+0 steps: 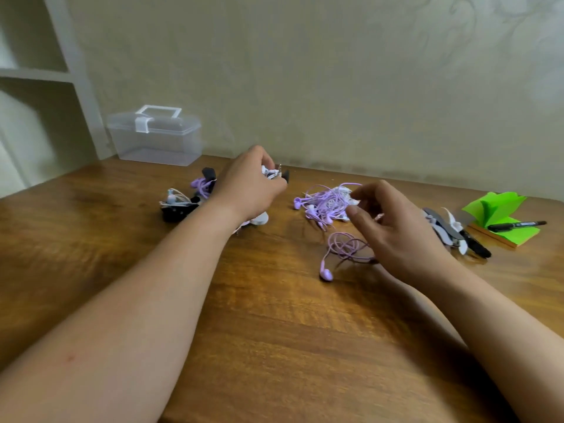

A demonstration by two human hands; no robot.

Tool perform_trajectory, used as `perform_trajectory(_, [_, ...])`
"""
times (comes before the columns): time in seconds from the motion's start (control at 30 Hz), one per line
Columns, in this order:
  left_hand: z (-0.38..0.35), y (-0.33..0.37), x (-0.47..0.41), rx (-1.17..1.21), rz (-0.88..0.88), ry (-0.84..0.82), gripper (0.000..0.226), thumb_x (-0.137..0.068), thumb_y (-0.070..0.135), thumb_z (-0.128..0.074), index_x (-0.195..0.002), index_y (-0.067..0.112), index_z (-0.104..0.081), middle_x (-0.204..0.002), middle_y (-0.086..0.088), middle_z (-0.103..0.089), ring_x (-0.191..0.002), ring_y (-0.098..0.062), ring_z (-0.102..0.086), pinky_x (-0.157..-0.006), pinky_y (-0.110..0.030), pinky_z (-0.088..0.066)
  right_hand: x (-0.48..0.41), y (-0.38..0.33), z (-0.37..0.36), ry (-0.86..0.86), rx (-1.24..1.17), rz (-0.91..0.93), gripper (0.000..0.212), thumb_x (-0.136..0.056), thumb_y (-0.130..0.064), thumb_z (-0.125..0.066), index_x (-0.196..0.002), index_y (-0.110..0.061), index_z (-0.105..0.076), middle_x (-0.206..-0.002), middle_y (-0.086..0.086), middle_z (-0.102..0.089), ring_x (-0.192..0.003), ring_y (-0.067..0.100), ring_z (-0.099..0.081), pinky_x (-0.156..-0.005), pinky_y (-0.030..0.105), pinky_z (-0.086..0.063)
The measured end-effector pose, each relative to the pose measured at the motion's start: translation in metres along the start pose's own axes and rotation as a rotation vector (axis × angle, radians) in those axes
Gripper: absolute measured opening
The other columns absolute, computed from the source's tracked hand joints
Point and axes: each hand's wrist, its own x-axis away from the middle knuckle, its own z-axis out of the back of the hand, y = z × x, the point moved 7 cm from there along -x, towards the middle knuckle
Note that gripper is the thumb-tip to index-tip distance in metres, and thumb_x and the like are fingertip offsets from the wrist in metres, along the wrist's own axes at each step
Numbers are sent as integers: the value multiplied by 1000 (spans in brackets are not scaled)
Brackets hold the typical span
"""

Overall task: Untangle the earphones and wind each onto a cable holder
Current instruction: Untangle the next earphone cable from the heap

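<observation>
We judge task approx. half done. On the worktop (274,315), a purple-white tangle (326,203) sits centre, unwound; wound sets (177,204) lie left. Left hand (247,190) fingers clamp a white earphone bundle (268,172) w/ jack (280,167) showing; right hand (393,230) fingers apart, empty, over one loose purple earphone (345,248).

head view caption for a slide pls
Left hand grips a white earphone bundle while the right hand hovers over tangled purple earphones on a wooden table.
</observation>
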Motion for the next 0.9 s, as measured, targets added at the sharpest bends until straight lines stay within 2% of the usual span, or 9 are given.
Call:
perform_trajectory(0.27, [3,-22,-9,-363,58,65,42,-82,31,-67,-120,19,-55,-133,-6,-43,-126,-31,-41,-104,-45,-35,-5,17,15,145,-63,-97,12,-106,-22,-53,-112,-22,-64,-102,-8,-67,-95,10,-60,-76,17,-44])
perform_trajectory(0.37, [-6,18,4,-88,-167,21,28,-86,21,-64,-113,21,-64,-115,5,-56,-108,-16,-55,-89,-30,-41,-8,23,29,210,-84,-143,20,-104,-17,-48,-112,-22,-66,-101,-8,-68,-96,18,-62,-84,33,-52])
perform_trajectory(0.47, [-38,61,38,131,-342,-291,8,-93,29,-71,-99,24,-72,-90,13,-69,-77,0,-62,-74,-26,-46,-10,28,41,258,-82,-180,28,-97,-14,-44,-108,-25,-67,-96,-9,-71,-89,20,-64,-83,40,-55])
perform_trajectory(0.57, [-70,77,68,191,-333,-509,40,-87,52,-76,-117,27,-68,-104,18,-59,-69,-4,-67,-62,-29,-55,-11,34,48,258,-110,-235,30,-92,-11,-42,-103,-25,-67,-83,-5,-74,-73,15,-66,-66,29,-47])
perform_trajectory(0.6, [-80,76,72,146,-325,-566,53,-83,56,-77,-127,30,-63,-111,18,-55,-69,-3,-67,-58,-27,-56,-11,34,48,244,-102,-243,31,-92,-9,-42,-101,-26,-67,-79,-4,-75,-69,12,-66,-63,26,-43])
perform_trajectory(0.67, [-95,71,73,-143,-435,-584,63,-82,63,-74,-137,39,-55,-119,15,-53,-84,-1,-65,-70,-25,-56,-11,32,46,215,-86,-244,30,-92,-9,-43,-97,-26,-67,-75,-5,-75,-64,4,-63,-58,24,-40])
perform_trajectory(0.73, [-100,71,72,-207,-515,-591,31,-89,62,-66,-118,59,-58,-110,13,-54,-100,-10,-62,-83,-31,-53,-11,30,44,194,-86,-236,28,-92,-9,-44,-93,-26,-66,-72,-6,-74,-62,3,-63,-58,25,-41])
perform_trajectory(0.8, [-99,72,73,-89,-500,-636,18,-96,50,-62,-93,68,-56,-100,12,-51,-93,-14,-65,-69,-33,-60,-12,30,41,184,-88,-230,27,-91,-11,-45,-91,-27,-66,-72,-8,-74,-65,8,-64,-60,28,-45])
perform_trajectory(0.9, [-100,70,70,44,-476,-614,14,-103,33,-58,-90,35,-64,-93,5,-51,-87,-6,-55,-58,-38,-60,-12,35,45,220,-111,-241,28,-93,-10,-45,-92,-26,-67,-72,-4,-74,-61,3,-62,-59,26,-42])
